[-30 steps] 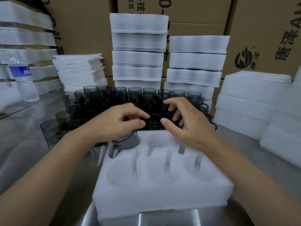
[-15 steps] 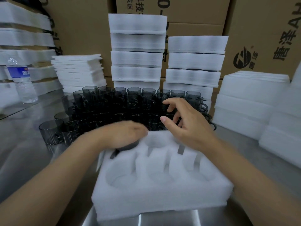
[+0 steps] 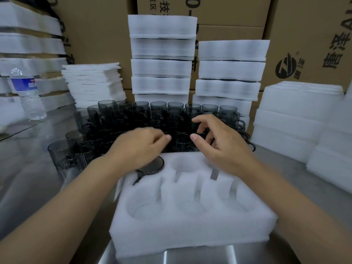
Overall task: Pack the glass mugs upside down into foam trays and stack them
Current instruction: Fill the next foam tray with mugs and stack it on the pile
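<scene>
Starting at the left, the thing I'd worry about is the crowd of upright glass mugs on the counter. They're packed rim to rim with handles poking every way, so hooking one handle while lifting a mug out could tip its neighbours, and the stray mug out at the left edge has nothing beside it to catch it. Next over, the left hand sits right above the seated mug, the one that's bottom-up in the far-left pocket of the foam tray with its handle in the slot. That hand is motion-blurred with its fingers loosely curled, and honestly I can't tell if it's touching the mug or gripping anything. My guess is that if the mug isn't pressed fully down, whatever tray gets stacked on top will sit crooked. The other pockets I can see are empty. On the right, the right hand is released, fingers spread and bent, thumb out, hovering over the front row of mugs with nothing in it. It looks ready to grab the next one.
</scene>
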`<act>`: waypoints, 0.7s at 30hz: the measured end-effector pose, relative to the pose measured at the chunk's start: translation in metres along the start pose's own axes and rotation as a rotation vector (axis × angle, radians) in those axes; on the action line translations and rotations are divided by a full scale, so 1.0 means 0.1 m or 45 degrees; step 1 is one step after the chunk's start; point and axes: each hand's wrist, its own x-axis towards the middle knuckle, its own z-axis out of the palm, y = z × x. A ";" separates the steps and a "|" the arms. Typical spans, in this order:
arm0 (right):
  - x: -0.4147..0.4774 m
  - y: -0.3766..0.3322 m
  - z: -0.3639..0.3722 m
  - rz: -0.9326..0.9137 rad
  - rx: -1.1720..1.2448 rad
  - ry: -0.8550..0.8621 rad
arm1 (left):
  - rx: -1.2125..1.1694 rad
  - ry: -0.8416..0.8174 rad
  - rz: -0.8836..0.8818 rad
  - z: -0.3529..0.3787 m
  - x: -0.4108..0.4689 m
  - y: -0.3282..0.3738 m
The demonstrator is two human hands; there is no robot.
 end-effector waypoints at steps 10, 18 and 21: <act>-0.01 0.02 0.01 0.005 0.008 -0.011 | 0.066 0.008 -0.472 -0.30 0.04 -0.46; 0.00 0.02 0.01 0.017 -0.001 -0.024 | 0.085 -0.167 -0.354 -0.22 0.01 -0.43; 0.00 0.01 0.01 0.023 0.002 -0.024 | 0.117 -0.139 -0.364 -0.24 0.00 -0.45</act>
